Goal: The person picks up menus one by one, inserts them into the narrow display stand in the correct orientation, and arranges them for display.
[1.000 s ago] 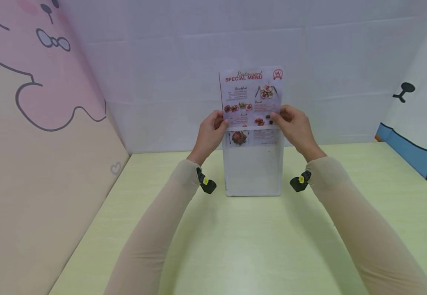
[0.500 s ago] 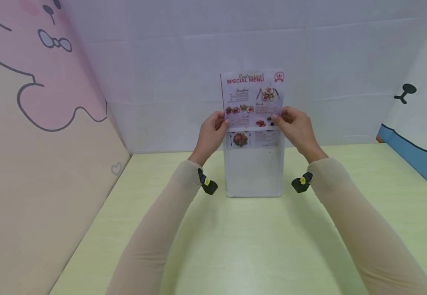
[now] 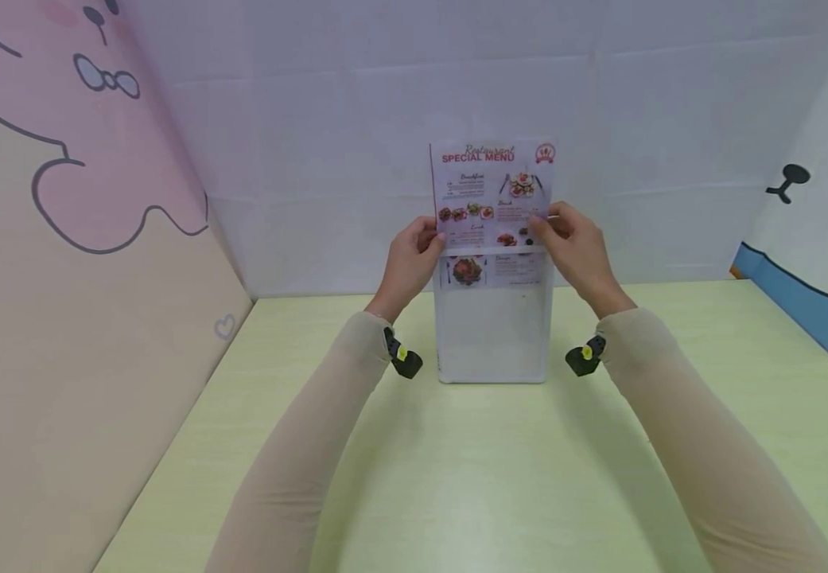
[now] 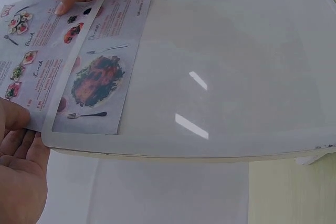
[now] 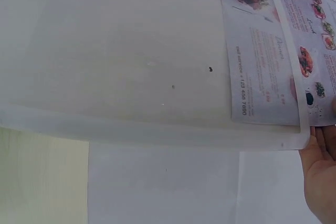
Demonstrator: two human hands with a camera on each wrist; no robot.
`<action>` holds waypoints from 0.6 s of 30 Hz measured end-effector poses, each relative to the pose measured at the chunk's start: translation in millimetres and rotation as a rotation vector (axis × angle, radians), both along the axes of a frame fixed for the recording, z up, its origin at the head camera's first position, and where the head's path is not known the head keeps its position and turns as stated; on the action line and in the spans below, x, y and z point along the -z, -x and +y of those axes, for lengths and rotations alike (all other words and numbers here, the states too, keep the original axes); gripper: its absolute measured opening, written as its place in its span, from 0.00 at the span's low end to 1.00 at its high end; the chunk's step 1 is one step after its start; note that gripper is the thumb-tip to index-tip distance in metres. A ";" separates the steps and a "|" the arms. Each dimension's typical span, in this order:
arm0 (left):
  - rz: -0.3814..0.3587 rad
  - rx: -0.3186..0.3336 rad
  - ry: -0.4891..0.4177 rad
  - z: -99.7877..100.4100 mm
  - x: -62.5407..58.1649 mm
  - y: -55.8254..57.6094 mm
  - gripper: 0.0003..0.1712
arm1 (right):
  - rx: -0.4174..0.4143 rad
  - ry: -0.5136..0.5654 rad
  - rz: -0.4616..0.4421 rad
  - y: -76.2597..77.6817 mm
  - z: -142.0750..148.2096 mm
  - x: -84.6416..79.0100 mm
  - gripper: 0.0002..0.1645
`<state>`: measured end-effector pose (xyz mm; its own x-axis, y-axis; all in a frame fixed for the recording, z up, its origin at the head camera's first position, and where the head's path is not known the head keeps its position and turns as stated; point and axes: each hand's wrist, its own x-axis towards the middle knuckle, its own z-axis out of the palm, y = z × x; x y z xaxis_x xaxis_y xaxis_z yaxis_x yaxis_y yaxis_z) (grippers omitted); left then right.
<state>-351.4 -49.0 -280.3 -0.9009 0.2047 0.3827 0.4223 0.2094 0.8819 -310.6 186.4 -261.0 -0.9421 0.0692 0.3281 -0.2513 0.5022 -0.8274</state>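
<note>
A printed restaurant menu sheet (image 3: 488,195) stands with its lower end inside a white-framed, clear-fronted display stand (image 3: 491,334). Its upper part sticks out above the stand's top edge. My left hand (image 3: 410,259) pinches the menu's left edge just above the stand, thumb in front and fingers behind. On the opposite edge my right hand (image 3: 578,247) holds the sheet the same way. Through the clear front, the left wrist view shows the sheet's lower strip (image 4: 102,77) with a plated dish. In the right wrist view, the strip's lower edge lies inside the panel (image 5: 157,66).
The stand is upright on a pale yellow-green table (image 3: 485,477), near a white cloth backdrop (image 3: 328,175). Walls with cartoon drawings rise at the left (image 3: 99,334) and right (image 3: 814,143). A small black device (image 3: 405,362) sits on each wrist.
The menu's top has come down slightly, and a little more of its lower strip shows inside the stand than one second ago. My right thumb has shifted slightly up the sheet.
</note>
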 end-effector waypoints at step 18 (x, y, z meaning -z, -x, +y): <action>-0.005 -0.004 0.001 -0.8 -1.6 -1.6 0.14 | 0.021 -0.070 0.035 -2.4 0.1 -0.3 0.23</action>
